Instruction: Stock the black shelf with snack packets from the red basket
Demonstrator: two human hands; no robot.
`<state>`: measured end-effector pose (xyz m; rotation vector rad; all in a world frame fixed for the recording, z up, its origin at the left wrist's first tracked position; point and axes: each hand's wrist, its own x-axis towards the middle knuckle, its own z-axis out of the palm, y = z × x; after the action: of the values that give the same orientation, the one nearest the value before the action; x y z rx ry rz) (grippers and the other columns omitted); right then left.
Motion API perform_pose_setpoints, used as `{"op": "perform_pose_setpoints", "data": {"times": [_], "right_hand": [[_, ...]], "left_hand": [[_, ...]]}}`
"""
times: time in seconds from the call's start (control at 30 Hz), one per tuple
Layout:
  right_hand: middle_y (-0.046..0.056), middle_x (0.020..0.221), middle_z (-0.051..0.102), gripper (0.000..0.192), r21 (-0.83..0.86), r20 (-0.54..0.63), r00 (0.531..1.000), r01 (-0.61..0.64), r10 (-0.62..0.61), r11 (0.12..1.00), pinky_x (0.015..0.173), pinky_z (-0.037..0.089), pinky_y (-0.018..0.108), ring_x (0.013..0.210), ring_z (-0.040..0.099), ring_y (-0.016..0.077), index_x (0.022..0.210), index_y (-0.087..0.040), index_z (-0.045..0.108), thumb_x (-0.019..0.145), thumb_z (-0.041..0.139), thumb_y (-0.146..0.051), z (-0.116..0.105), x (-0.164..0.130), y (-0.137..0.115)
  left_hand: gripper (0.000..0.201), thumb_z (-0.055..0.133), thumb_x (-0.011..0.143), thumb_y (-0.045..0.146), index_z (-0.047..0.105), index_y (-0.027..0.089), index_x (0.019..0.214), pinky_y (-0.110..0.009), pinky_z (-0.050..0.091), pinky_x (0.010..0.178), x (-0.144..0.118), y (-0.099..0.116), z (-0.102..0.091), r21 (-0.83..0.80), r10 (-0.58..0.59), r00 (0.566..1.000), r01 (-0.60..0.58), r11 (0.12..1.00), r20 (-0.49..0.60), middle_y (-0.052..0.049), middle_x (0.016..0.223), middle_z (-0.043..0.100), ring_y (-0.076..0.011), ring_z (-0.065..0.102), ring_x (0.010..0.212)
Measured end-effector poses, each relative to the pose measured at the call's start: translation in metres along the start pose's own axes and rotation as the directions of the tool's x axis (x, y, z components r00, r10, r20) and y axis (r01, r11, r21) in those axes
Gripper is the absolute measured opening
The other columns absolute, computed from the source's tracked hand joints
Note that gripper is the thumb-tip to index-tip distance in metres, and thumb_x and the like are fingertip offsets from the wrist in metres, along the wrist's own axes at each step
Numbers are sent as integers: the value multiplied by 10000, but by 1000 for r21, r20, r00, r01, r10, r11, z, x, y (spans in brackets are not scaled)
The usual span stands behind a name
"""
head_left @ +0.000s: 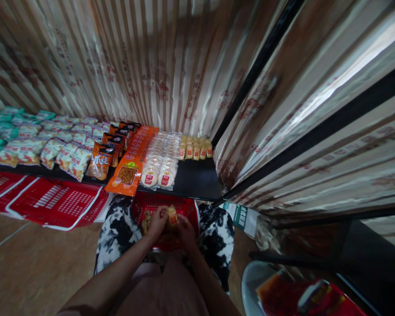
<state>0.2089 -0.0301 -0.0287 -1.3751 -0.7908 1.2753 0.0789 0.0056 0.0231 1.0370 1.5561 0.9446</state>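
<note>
Fingers of the left hand [157,220] and right hand [185,228] pinch small snack packets [172,215] above the red basket [187,207]; gripping by the edges avoids crushing them.

Bare shelf [197,180] right of cracker packs [159,169]; curtain [283,131] blocks beyond.

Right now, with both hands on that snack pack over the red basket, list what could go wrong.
The small snack pack is pinched only by fingertips of the left hand and right hand; it may slip into the red basket. The orange packet overhangs the black shelf edge and could be knocked off.
</note>
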Motion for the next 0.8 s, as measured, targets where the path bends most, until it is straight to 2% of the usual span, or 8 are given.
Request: {"op": "perform_pose_setpoints", "data": {"times": [0.1,0.23,0.63,0.8], "right_hand": [[105,1009,706,445,-8,3,1000,1,-1,1000,880,500,442,967,649,284,922,-195,682,585,723,-483,-2,0,1],[101,1024,700,450,-42,-17,1000,25,-26,999,917,481,449,985,643,282,933,-205,676,580,721,-480,-4,-2,0],[95,952,723,492,-28,-20,1000,20,-21,999,884,503,457,934,666,305,884,-222,677,547,726,-577,-6,0,-8],[87,958,723,444,-41,1,999,46,-46,998,859,515,446,924,668,296,908,-222,672,611,700,-550,-8,-3,-17]], "left_hand": [[231,606,731,285,631,182,935,-264,500,706,-1,1,3,-58,-49,997,53,997,55,-17,799,681,-167,640,763],[298,648,706,304,616,169,970,-266,501,735,-2,1,9,-119,-46,992,60,991,115,-45,860,683,-169,645,804],[352,729,633,339,584,176,910,-324,506,800,0,-5,23,-259,-6,993,37,965,120,-73,871,685,-195,658,838],[359,717,624,337,563,172,903,-322,505,784,-1,-3,28,-274,-9,992,43,961,125,-67,856,682,-188,658,804]]}}
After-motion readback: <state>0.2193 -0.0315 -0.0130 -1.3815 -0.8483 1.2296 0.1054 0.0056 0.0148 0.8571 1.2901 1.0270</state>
